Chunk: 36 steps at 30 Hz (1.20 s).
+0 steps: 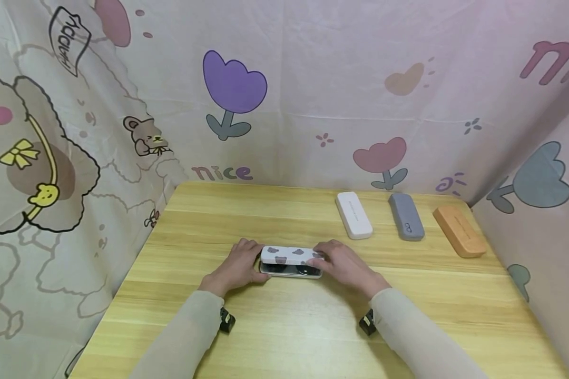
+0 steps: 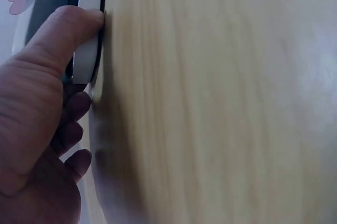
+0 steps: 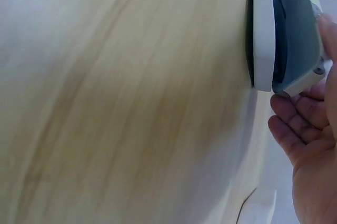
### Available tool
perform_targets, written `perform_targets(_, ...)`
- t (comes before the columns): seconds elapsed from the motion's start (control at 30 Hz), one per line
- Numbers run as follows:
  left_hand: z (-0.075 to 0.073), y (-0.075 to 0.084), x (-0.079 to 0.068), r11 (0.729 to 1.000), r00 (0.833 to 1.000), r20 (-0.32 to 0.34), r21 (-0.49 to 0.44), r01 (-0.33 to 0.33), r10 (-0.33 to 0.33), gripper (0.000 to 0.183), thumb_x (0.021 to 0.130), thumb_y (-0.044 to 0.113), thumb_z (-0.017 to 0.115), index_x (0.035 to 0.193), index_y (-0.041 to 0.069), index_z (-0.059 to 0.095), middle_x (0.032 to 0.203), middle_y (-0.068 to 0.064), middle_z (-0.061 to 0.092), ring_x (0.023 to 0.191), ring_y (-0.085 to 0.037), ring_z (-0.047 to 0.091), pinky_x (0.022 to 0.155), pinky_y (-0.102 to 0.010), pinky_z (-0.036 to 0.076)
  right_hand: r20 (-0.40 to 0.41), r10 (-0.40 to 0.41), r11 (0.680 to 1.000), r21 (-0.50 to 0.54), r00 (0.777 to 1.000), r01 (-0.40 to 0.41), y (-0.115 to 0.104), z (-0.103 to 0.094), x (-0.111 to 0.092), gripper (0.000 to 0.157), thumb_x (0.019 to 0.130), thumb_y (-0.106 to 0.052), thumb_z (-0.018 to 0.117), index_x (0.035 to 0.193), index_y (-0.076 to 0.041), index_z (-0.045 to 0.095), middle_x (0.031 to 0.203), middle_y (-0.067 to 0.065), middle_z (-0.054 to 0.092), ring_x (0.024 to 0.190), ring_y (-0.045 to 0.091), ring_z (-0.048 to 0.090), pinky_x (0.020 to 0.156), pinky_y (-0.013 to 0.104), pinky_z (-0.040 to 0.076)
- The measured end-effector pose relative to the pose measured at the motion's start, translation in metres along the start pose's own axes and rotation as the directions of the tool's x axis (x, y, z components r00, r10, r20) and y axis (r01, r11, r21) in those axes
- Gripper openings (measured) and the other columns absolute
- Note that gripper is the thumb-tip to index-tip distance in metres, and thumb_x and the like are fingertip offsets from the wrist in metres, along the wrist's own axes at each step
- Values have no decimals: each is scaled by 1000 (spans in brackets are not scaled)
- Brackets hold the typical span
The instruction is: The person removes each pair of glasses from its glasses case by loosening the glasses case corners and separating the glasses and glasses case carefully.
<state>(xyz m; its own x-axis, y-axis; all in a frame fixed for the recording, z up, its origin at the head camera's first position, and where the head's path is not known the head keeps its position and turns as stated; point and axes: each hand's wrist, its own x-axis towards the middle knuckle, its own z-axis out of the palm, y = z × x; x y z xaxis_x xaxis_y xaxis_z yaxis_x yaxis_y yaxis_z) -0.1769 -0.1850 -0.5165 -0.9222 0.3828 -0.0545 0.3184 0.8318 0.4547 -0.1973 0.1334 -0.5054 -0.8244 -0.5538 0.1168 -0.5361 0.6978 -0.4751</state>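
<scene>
A white glasses case (image 1: pixel 290 256) with brownish patches on its lid sits partly raised at the table's middle. Dark lenses of a pair of glasses (image 1: pixel 307 270) show through the gap. My left hand (image 1: pixel 237 267) grips the case's left end, and in the left wrist view its thumb (image 2: pixel 79 21) presses the front wall of the base. At the other end, my right hand (image 1: pixel 345 266) holds the lid, thumb at the lid's front edge. The grey lining (image 3: pixel 300 29) of the lid shows in the right wrist view, tilted above the base.
Behind and to the right lie three more glasses cases: a white one (image 1: pixel 353 215), a grey one (image 1: pixel 406 217) and an orange one (image 1: pixel 460 231). The wooden table (image 1: pixel 294 331) ends at a patterned cloth (image 1: pixel 303 79) at the back and sides.
</scene>
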Motion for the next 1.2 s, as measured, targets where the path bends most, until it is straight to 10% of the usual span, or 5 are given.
perform_targets(0.27,7,0,0,1000,999,-32,0,-9,9,74,80,43,89,137,2,64,126,-5,66,118,-24,48,110,-46,41,-87,190,975,130,978,-178,2,5,12,56,113,-54,35,77,-17,57,64,-3,47,60,15,48,60,33,45)
perform_targets(0.57,9,1,-4,1000,998,-57,3,13,-13,72,82,45,86,134,1,64,131,-9,65,120,-27,47,108,-48,40,-276,197,980,39,941,-194,-12,14,8,46,109,-40,57,126,0,70,119,18,74,114,36,67,103,52,53)
perform_targets(0.9,6,3,-3,999,998,-58,-12,35,-35,73,81,44,87,137,3,64,130,-8,65,119,-26,47,108,-48,40,-509,-51,975,-210,859,-66,-20,25,-24,39,99,-27,71,120,4,68,110,21,72,104,38,67,94,54,54)
perform_targets(1.2,7,3,-5,999,997,-65,-1,49,-49,69,82,47,86,133,4,66,129,-7,66,117,-25,47,106,-47,40,-485,-241,931,-360,841,59,-30,27,-31,31,93,-25,77,111,0,71,99,11,70,89,30,65,77,44,53)
